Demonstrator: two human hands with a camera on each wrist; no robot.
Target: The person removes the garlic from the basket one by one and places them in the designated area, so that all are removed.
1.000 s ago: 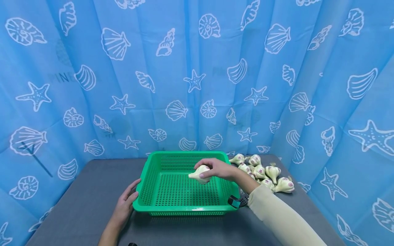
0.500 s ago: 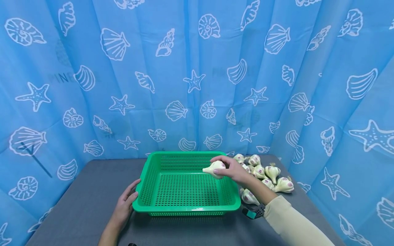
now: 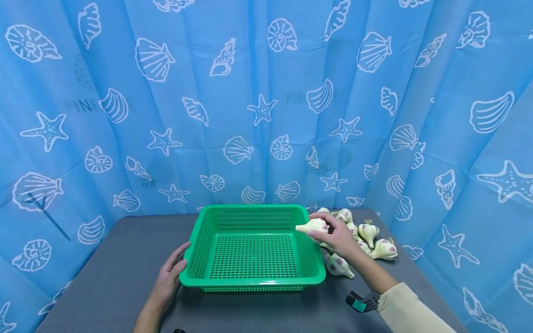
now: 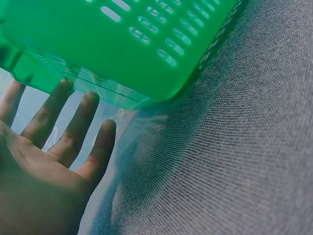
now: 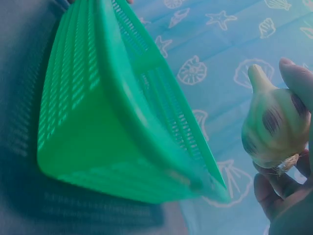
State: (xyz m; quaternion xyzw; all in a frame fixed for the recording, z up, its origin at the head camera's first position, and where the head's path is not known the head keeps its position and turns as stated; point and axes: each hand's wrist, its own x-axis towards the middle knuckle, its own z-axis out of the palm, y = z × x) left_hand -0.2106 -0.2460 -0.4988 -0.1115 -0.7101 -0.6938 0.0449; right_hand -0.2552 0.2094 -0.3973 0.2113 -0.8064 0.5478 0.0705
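My right hand (image 3: 342, 238) grips a garlic bulb (image 3: 314, 225) above the right rim of a green plastic basket (image 3: 251, 282), its stem pointing left over the basket. In the right wrist view, thumb and fingers hold the purple-streaked garlic bulb (image 5: 276, 125) apart from the basket (image 5: 88, 152). My left hand (image 3: 167, 273) touches the basket's left end. Seen from the left wrist, that hand (image 4: 54, 161) has its fingers extended and spread, with some fingertips at the basket rim (image 4: 36, 73).
Several garlic bulbs (image 3: 368, 233) lie piled on the grey tabletop (image 3: 120, 259) right of the basket, partly behind my right hand. A separate bulb (image 3: 339, 266) lies by the basket's front right corner. A blue shell-print curtain (image 3: 258, 129) hangs behind the table.
My right hand has moved right with the garlic bulb, from over the basket's middle to its right rim. The bulb near the front right corner has come into view. My left hand has stayed put.
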